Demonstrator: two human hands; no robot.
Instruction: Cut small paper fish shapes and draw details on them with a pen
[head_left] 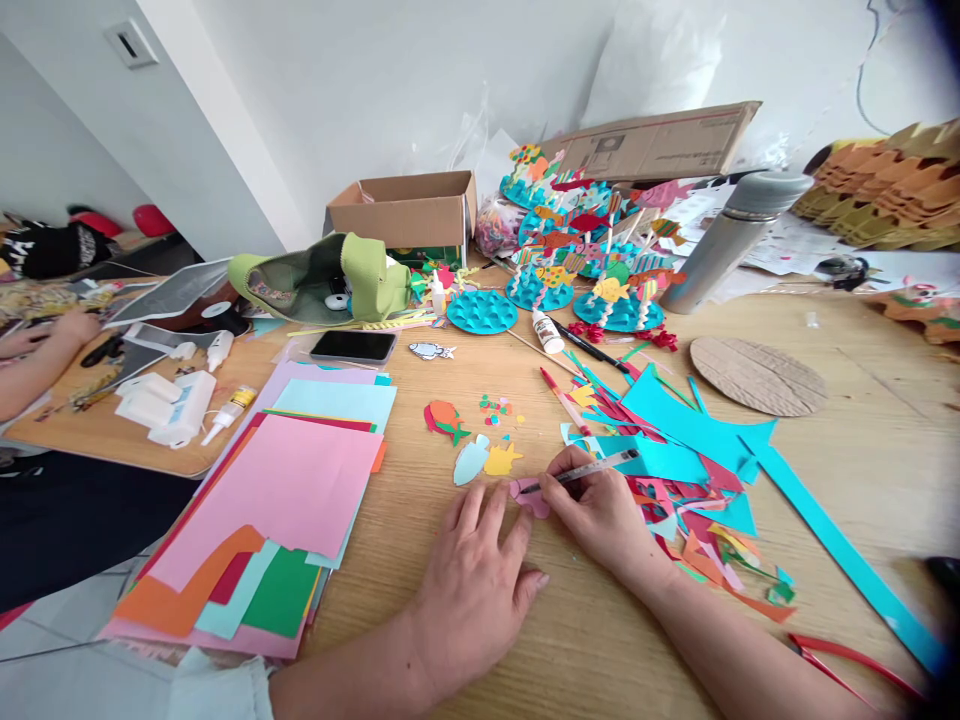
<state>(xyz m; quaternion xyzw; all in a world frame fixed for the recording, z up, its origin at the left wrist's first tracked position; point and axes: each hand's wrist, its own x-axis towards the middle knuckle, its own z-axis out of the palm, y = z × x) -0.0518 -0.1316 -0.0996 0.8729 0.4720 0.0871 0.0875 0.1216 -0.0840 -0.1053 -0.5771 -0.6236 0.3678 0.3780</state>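
Meanwhile | right fingers (pixel 556 488) grip pen (pixel 589 470) on pink paper cutout (pixel 529 496) | left fingers (pixel 474 512) spread open on bench (pixel 862 480) | finished paper-fish stands (pixel 577 275) at twelve o'clock, uncleared scraps (pixel 675 500) at three

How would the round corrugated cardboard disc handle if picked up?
The cardboard disc is probably light for its size, being thin corrugated board. It likely feels fairly stiff, though the line across its middle may let it fold there. Lying flat on the wooden table, it seems unlikely to roll.
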